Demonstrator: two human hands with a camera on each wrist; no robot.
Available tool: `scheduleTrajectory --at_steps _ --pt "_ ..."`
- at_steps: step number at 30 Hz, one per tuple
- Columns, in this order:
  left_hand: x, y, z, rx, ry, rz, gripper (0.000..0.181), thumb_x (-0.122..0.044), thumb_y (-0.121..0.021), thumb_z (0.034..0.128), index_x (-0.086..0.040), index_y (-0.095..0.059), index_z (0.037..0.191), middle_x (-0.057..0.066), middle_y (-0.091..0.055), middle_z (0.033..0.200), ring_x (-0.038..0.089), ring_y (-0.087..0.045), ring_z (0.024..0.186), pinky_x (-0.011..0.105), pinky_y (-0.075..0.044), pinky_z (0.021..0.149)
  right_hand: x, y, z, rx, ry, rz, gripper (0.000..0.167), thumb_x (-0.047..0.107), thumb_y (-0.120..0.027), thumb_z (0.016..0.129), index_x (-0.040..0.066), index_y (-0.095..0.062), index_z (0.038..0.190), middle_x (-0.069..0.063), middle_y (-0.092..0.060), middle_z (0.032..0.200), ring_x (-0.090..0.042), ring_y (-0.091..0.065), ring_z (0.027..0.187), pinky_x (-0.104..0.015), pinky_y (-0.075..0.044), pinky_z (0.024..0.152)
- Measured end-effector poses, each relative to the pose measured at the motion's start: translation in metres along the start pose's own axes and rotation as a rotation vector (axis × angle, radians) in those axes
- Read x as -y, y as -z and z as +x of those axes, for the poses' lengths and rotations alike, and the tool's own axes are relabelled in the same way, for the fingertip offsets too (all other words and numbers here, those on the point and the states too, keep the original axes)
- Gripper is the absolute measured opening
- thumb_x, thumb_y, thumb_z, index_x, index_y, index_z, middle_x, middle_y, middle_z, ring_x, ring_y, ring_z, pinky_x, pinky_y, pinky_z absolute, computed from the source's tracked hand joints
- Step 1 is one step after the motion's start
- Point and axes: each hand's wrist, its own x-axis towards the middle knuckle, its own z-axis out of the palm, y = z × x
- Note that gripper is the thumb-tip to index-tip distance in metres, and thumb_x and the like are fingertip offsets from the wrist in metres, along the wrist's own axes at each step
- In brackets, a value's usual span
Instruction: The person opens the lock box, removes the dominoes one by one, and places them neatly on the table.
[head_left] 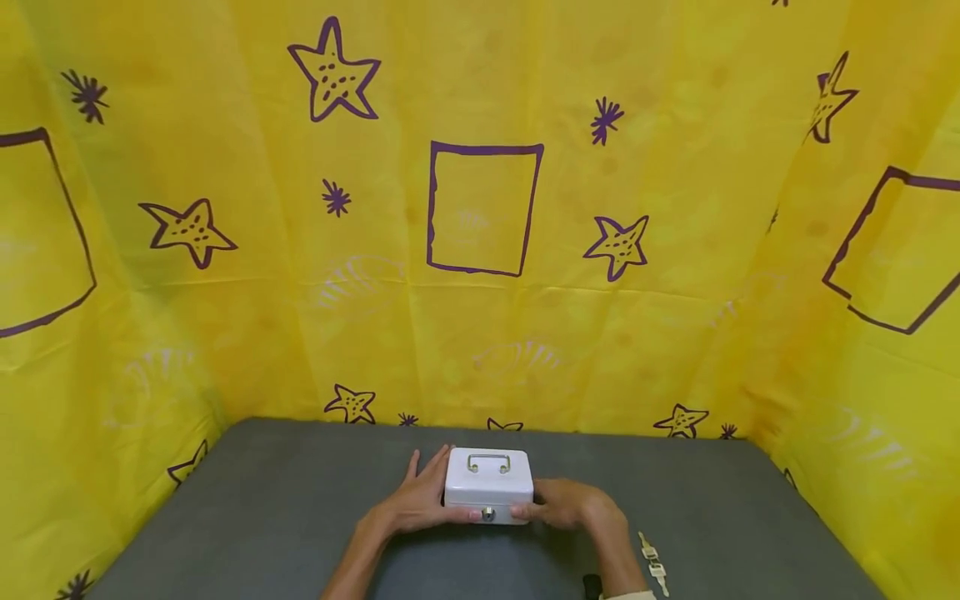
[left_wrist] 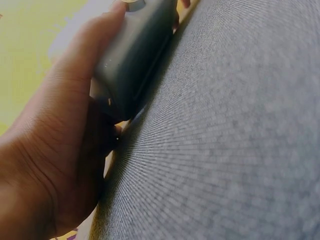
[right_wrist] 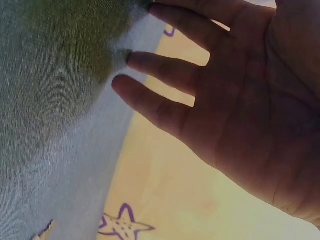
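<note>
A small white cash box (head_left: 486,477) sits on the grey table, lid down, with a wire handle (head_left: 488,461) folded on top and a round key lock (head_left: 488,514) in its front. My left hand (head_left: 420,498) grips its left side, thumb along the front beside the lock. The left wrist view shows that hand (left_wrist: 65,115) against the box (left_wrist: 140,55). From the right, my right hand (head_left: 570,502) holds the box, thumb on the front corner. In the right wrist view several fingers of this hand (right_wrist: 235,95) are spread, and the box is out of frame.
Two small keys (head_left: 652,565), joined together, lie on the grey tabletop (head_left: 300,517) right of my right forearm. Yellow cloth (head_left: 480,333) with purple stars and squares hangs behind the table and along both sides.
</note>
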Motion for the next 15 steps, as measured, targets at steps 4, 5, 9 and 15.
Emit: scheduleTrajectory --at_steps 4,5,9,15 --pt "0.001 -0.002 -0.001 0.001 -0.001 -0.005 0.112 -0.064 -0.076 0.0828 -0.004 -0.026 0.163 0.023 -0.028 0.171 0.043 -0.017 0.163 0.075 0.005 0.126 -0.006 0.003 -0.007 0.041 0.010 0.027 0.043 0.035 -0.072 0.098 0.006 -0.067 0.130 -0.012 -0.071 0.126 -0.030 -0.065 0.116 -0.052 -0.052 0.105" --pt "0.001 -0.002 0.000 0.000 -0.004 -0.005 0.111 -0.064 -0.076 0.0829 -0.004 -0.027 0.163 0.024 -0.028 0.171 0.043 -0.017 0.163 0.075 0.005 0.126 -0.007 0.005 -0.009 0.046 0.000 0.034 0.048 0.034 -0.073 0.097 0.005 -0.065 0.134 -0.014 -0.070 0.131 -0.032 -0.064 0.121 -0.054 -0.051 0.108" --pt "0.001 -0.002 0.000 -0.003 -0.013 -0.002 0.111 -0.065 -0.075 0.0833 -0.003 -0.027 0.162 0.024 -0.029 0.170 0.046 -0.018 0.162 0.076 0.004 0.125 -0.012 0.013 -0.016 0.041 -0.059 0.042 0.061 0.035 -0.075 0.096 0.001 -0.059 0.144 -0.019 -0.063 0.145 -0.041 -0.057 0.136 -0.062 -0.043 0.117" --pt "0.000 0.000 -0.001 0.015 0.010 -0.007 0.111 -0.065 -0.073 0.0853 -0.003 -0.025 0.164 0.023 -0.028 0.171 0.045 -0.018 0.162 0.075 0.005 0.126 -0.019 0.028 -0.031 0.000 -0.093 0.062 0.058 0.032 -0.073 0.098 -0.001 -0.059 0.143 -0.022 -0.061 0.146 -0.047 -0.054 0.138 -0.067 -0.041 0.116"
